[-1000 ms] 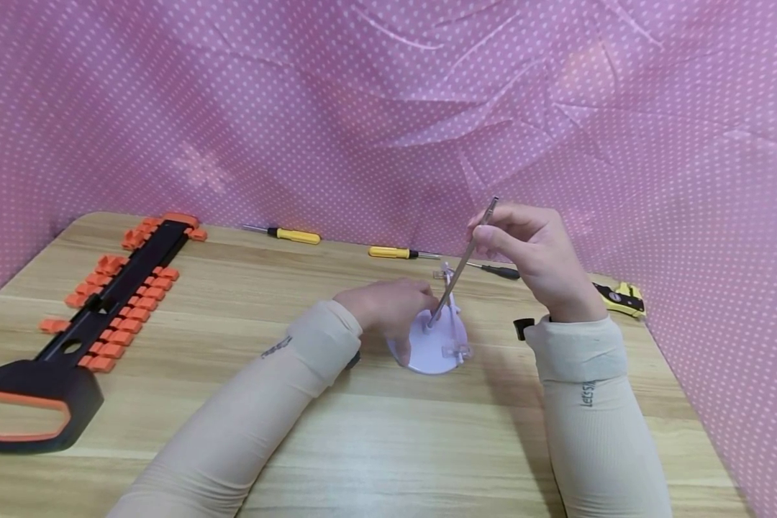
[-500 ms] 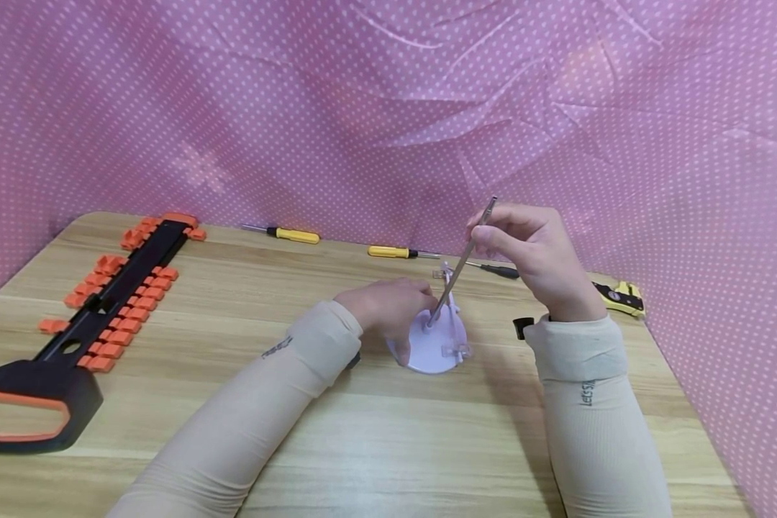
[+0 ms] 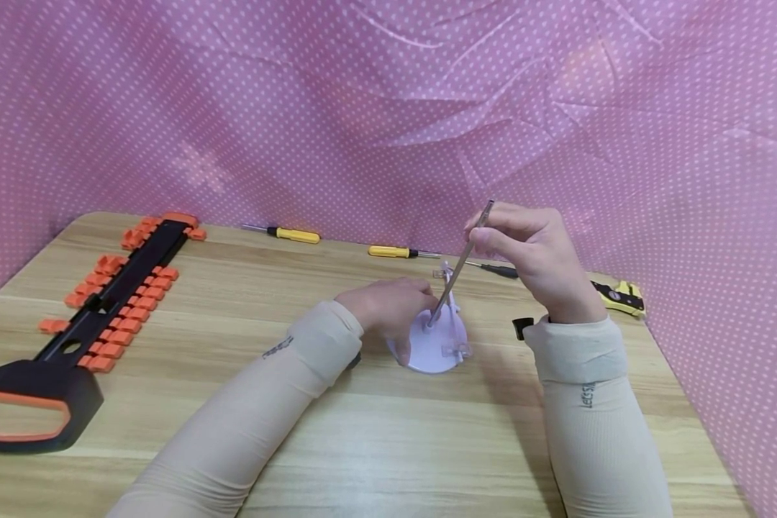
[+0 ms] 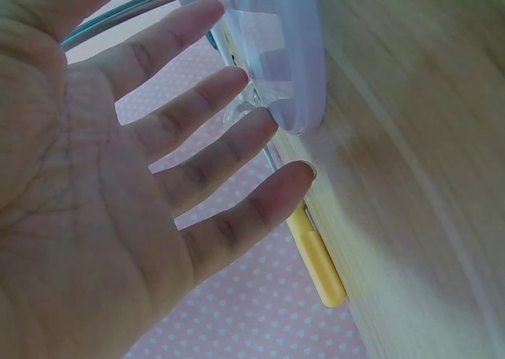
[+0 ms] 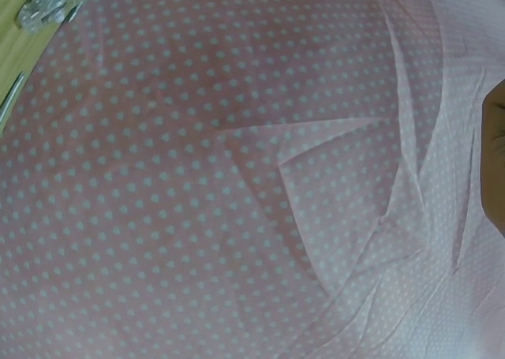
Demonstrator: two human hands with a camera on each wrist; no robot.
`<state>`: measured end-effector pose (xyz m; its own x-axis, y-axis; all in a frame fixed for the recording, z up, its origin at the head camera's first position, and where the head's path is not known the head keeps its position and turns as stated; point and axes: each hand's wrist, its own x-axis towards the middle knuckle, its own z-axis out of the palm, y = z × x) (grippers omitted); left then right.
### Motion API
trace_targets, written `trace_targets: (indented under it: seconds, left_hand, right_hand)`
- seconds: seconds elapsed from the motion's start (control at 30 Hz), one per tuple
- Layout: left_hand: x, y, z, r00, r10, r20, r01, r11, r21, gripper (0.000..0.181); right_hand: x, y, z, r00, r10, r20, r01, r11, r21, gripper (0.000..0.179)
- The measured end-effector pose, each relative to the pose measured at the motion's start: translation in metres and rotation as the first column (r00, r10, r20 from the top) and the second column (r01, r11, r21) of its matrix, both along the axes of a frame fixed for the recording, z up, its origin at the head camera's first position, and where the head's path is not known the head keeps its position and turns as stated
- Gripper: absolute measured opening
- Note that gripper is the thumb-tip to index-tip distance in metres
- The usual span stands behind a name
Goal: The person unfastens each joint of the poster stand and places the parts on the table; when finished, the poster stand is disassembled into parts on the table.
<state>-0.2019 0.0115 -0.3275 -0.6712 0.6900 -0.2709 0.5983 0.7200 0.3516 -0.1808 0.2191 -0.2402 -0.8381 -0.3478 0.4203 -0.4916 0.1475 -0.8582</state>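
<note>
My right hand pinches a slim metal rod near its upper end, between thumb and fingers. The rod slants down to the left, its lower end at the small raised middle of a round white base. That base sits on the table, with a thin upright white part carrying clear clips along its right side. Thumb and fingers of my left hand hold the base at its left side. In the left wrist view, the other fingers spread out beside the base. The right wrist view shows only a sliver of hand.
A long black holder with orange clips lies at the left. Along the back edge lie two yellow-handled screwdrivers and one dark-handled screwdriver. A yellow and black tool lies behind the right wrist. Pink dotted cloth hangs around the table.
The rod's top end has shifted slightly left and down, with the right fingers moving slightly on it. The left hand and the base have stayed in place.
</note>
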Motion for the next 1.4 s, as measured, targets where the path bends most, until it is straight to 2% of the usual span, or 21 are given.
trace_targets:
  seconds: [0.23,0.6,0.7,0.77,0.87,0.97,1.13,1.4]
  left_hand:
    - [0.000,0.001,0.000,1.000,-0.003,-0.003,0.003,1.000,-0.003,0.090]
    - [0.001,0.003,0.000,0.999,-0.025,-0.038,0.023,0.999,-0.032,0.092]
    - [0.001,0.003,0.001,0.999,-0.021,-0.035,0.019,0.999,-0.039,0.092]
    - [0.001,0.003,0.000,0.999,-0.024,-0.036,0.022,0.999,-0.043,0.092]
    - [0.001,0.003,0.001,0.999,-0.030,-0.036,0.029,0.999,-0.043,0.089]
    - [0.002,0.002,0.001,0.999,-0.032,-0.033,0.031,0.999,-0.040,0.085]
    - [0.002,0.000,0.000,1.000,-0.021,-0.020,0.021,0.999,-0.032,0.081]
    - [0.002,0.000,0.001,1.000,-0.018,-0.017,0.017,0.999,-0.031,0.081]
  right_hand:
    - [0.002,0.000,0.000,1.000,-0.026,-0.013,0.026,1.000,0.011,0.009]
    - [-0.010,0.006,-0.004,0.994,-0.103,-0.033,0.101,0.992,-0.071,0.010]
    - [-0.010,0.007,-0.003,0.994,-0.100,-0.045,0.095,0.989,-0.118,0.012]
    - [-0.010,0.008,-0.002,0.995,-0.089,-0.055,0.076,0.977,-0.197,0.011]
    - [-0.009,0.011,0.000,0.994,-0.081,-0.079,0.052,0.946,-0.320,0.012]
    - [-0.008,0.014,0.003,0.993,-0.086,-0.082,0.047,0.917,-0.397,0.011]
    - [-0.009,0.016,0.006,0.993,-0.094,-0.073,0.054,0.904,-0.425,0.009]
    - [-0.010,0.015,0.006,0.991,-0.109,-0.075,0.068,0.906,-0.417,0.010]
